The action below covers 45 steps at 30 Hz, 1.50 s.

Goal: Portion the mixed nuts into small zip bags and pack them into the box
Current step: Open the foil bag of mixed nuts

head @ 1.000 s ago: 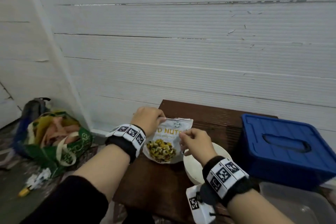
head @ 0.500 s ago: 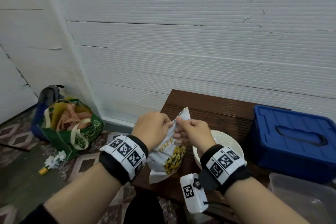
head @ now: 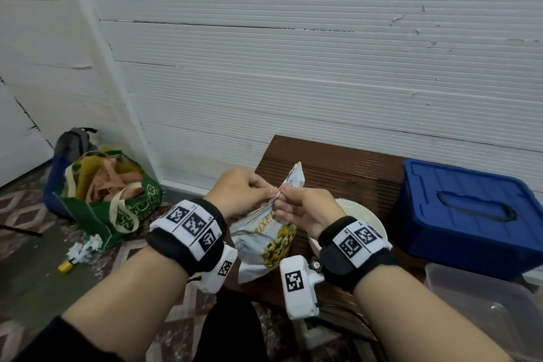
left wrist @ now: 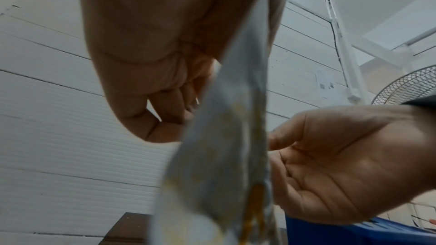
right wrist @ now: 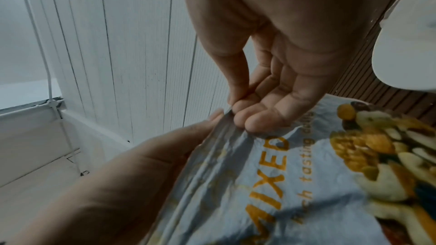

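Fingertips [right wrist: 238,108] of the right hand [head: 305,211] pinched tight on one lip of the mixed-nuts pouch [head: 266,239], thumb pressed against the index finger in the middle of the right wrist view. Opposite, thumb and fingers of the left hand [head: 239,192] nipped on the other lip, meeting the right just left of centre in the head view. Both hands closed on the pouch's top seal, nothing else held.

Pouch hanging upright between the hands, lifted clear of the brown table [head: 346,164], lower end drooping toward the frame's bottom centre. Mouth apparently still sealed, though hard to tell for certain.

Step in hand, by the look of it: opening the pouch, the very start of portioning. Next move likely a steady pull of the two lips apart, gently enough not to fling nuts, then a tip toward the white bowl [head: 364,214] just right of the hands.

Blue box [head: 464,214] at the right edge, lid still on, well apart from the pouch. Clear plastic tub [head: 484,303] in the lower right corner. No small zip bags visible.
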### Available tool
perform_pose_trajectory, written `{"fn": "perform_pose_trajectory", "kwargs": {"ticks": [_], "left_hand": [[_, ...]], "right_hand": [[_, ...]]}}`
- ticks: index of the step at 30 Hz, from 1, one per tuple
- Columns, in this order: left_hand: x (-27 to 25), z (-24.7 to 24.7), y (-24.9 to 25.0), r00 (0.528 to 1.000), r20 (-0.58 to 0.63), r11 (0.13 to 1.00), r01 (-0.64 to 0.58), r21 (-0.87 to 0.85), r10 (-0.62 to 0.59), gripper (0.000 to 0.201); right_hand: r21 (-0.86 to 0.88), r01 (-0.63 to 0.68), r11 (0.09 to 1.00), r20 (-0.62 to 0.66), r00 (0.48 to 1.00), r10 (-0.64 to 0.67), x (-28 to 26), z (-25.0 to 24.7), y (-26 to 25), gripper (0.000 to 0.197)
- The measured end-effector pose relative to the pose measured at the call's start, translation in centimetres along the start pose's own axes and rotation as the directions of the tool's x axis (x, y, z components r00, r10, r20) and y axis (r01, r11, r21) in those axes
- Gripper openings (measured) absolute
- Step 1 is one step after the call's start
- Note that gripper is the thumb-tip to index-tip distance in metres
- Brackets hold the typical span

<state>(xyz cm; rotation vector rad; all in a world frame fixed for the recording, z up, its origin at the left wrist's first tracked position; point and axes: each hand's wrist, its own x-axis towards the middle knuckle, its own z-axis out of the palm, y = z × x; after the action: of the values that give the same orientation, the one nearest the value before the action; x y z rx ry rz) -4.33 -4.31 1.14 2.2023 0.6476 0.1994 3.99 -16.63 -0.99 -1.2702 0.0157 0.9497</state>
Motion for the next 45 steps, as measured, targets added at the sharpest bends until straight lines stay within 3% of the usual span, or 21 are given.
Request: {"fn": "perform_pose_trajectory", "kwargs": {"ticks": [8, 13, 17, 20, 23, 25, 28, 30, 33, 37, 42, 45], "left_hand": [[0.0, -0.3, 0.8, 0.993, -0.096, 0.973, -0.044, 0.226, 0.067, 0.014], [1.1, -3.4, -1.4, 0.967, -0.255, 0.971, 0.088, 0.222, -0.029, 0.017], [1.3, -4.0, -2.1, 0.981, -0.187, 0.974, 0.085, 0.208, -0.045, 0.016], [2.4, -3.0, -1.6, 0.997, -0.076, 0.988, 0.034, 0.153, -0.022, 0.012], [4.1, -2.0, -1.0, 0.999, -0.025, 0.999, 0.044, -0.022, -0.045, 0.018], [5.0, -1.3, -0.8, 0.997, -0.003, 0.995, 0.079, -0.068, -0.079, 0.02], [5.9, -0.2, -1.3, 0.993, -0.013, 0.98, 0.11, -0.167, -0.113, 0.013], [6.1, 0.4, -1.9, 0.987, -0.003, 0.956, 0.155, -0.248, -0.161, 0.013], [6.3, 1.3, -3.1, 0.97, 0.006, 0.903, 0.229, -0.365, -0.243, 0.017], [6.3, 1.6, -4.3, 0.91, -0.187, 0.824, 0.229, -0.518, -0.37, 0.024], [5.6, 1.2, -4.6, 0.827, -0.376, 0.831, 0.18, -0.526, -0.418, 0.032], [5.0, 0.5, -4.1, 0.838, -0.393, 0.876, 0.187, -0.445, -0.378, 0.028]], "right_hand": [[-0.095, 0.006, 0.995, -0.012, 1.0, -0.007, -0.5, 0.4, -0.7, 0.009], [-0.329, 0.042, 0.943, -0.027, 0.998, -0.054, -1.2, -2.0, -1.0, 0.013], [-0.552, 0.079, 0.83, 0.016, 0.996, -0.084, -1.7, -3.0, -2.4, 0.015], [-0.743, 0.19, 0.642, 0.045, 0.971, -0.236, -0.3, -1.6, -3.2, 0.011], [-0.798, 0.296, 0.526, 0.107, 0.927, -0.36, 1.8, 0.1, -3.5, 0.045], [-0.777, 0.325, 0.539, 0.088, 0.904, -0.419, 3.0, 0.7, -3.5, 0.048], [-0.759, 0.284, 0.587, -0.004, 0.898, -0.44, 5.2, 0.5, -3.3, 0.029], [-0.681, 0.251, 0.688, -0.047, 0.922, -0.383, 6.4, 0.1, -2.7, 0.02], [-0.553, 0.228, 0.802, -0.102, 0.936, -0.336, 7.3, -0.3, -1.9, 0.028], [-0.537, 0.264, 0.801, -0.101, 0.922, -0.372, 6.6, -0.3, -2.3, 0.034], [-0.563, 0.176, 0.807, 0.006, 0.978, -0.209, 3.5, 0.4, -3.8, 0.05], [-0.608, 0.153, 0.779, 0.07, 0.988, -0.139, 2.2, 0.5, -3.7, 0.045]]}}
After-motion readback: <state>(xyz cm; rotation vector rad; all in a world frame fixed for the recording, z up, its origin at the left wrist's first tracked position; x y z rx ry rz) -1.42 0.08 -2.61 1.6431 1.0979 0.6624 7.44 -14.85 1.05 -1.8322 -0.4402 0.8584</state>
